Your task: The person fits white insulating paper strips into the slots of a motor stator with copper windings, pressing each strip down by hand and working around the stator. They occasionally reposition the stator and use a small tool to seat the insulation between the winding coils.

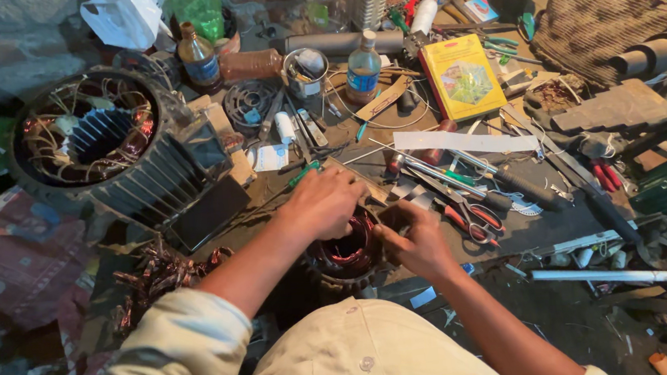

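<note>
Copper windings: reddish wire gleams inside the small stator point(347, 255), which sits low on the bench right in front of the person, close in so both hands can reach its core.
Left hand point(320, 205): draped over the stator's far rim, fingers curled down onto it, pinning it so it can't roll.
Right hand point(412, 235): fingers pinched together at the stator's right edge; what they grip is too small to tell.
Scissors point(473, 219): red-handled, lying just beside the right hand, within easy grab.
Screwdrivers point(461, 180): fanned out beyond them, handles toward the worker.
Large motor housing point(96, 144): finned, tipped on its side to the left, open end up so its windings show.
Yellow book point(462, 76): flat, further back.
Bottles point(362, 68): upright along the far clutter, out of the way.
</note>
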